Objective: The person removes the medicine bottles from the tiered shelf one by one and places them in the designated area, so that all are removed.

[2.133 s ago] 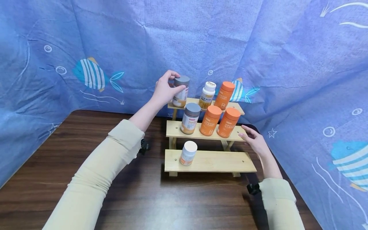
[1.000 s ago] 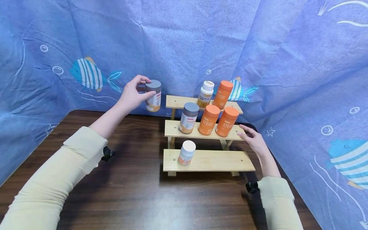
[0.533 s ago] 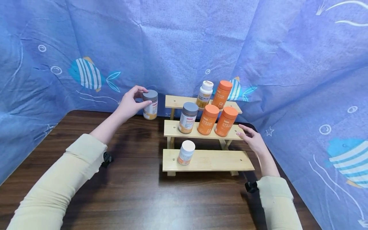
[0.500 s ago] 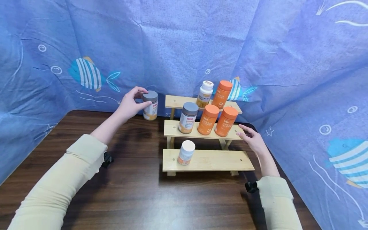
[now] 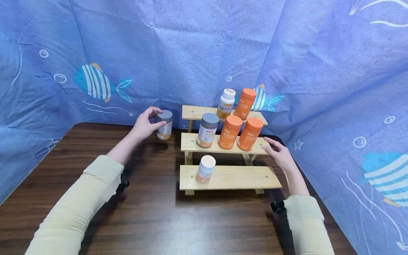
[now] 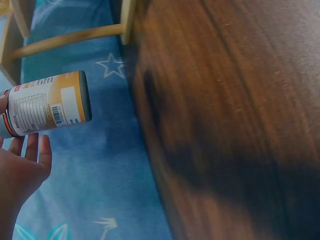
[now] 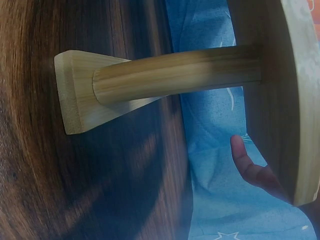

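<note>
My left hand (image 5: 144, 124) holds a pill bottle (image 5: 164, 130) with a grey cap and a white-and-orange label, thumb and fingers round its upper part. Its base hangs just above the dark table, left of a three-step wooden display rack (image 5: 236, 177). In the left wrist view the same bottle (image 6: 47, 104) shows its barcode side. My right hand (image 5: 281, 156) grips the right end of the rack's middle shelf, thumb at the front and forefinger at the back. A finger (image 7: 245, 160) shows beyond that shelf in the right wrist view; the other fingers are largely hidden.
A white bottle (image 5: 226, 103) and an orange bottle (image 5: 245, 104) stand on the top shelf. The middle shelf bears a grey-capped bottle (image 5: 208, 131) and two orange ones; a small white bottle (image 5: 206, 169) is on the lowest. Blue fish-print cloth (image 5: 191, 46) hangs behind.
My left hand has lifted the grey-capped bottle off the top shelf's left end, carried it left, and lowered it towards the table. The right hand has stayed at the rack.
</note>
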Demonstrator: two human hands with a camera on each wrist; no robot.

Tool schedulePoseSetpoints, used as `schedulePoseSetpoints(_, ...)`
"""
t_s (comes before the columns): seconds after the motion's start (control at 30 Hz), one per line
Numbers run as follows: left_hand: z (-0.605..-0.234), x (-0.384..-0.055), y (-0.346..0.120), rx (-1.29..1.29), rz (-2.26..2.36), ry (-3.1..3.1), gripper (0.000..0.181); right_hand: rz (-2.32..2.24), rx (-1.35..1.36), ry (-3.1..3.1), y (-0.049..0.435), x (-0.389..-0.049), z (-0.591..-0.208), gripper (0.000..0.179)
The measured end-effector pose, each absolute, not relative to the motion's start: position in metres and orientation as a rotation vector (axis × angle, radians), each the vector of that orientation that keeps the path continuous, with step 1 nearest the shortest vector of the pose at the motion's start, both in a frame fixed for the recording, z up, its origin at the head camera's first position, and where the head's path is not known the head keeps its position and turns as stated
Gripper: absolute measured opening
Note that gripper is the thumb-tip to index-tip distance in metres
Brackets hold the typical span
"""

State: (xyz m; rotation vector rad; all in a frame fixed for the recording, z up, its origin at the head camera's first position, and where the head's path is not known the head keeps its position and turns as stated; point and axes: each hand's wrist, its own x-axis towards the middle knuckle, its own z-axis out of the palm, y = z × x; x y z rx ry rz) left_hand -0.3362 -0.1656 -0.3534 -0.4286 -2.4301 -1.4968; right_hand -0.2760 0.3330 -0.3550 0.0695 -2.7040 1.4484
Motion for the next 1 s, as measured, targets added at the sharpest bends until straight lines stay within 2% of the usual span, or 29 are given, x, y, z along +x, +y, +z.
schedulePoseSetpoints(0.4,-0.390,-0.348,-0.170,-0.354,-1.510,-2.445,0.043,1.453,0.088,-2.685,0.323,-0.269,-0.351,0.056)
schedulePoseSetpoints(1.0,-0.414,-0.357,-0.173,-0.366,-1.590,-2.450,0.042,1.479,0.084,-2.668,0.327,-0.269,-0.350,0.057)
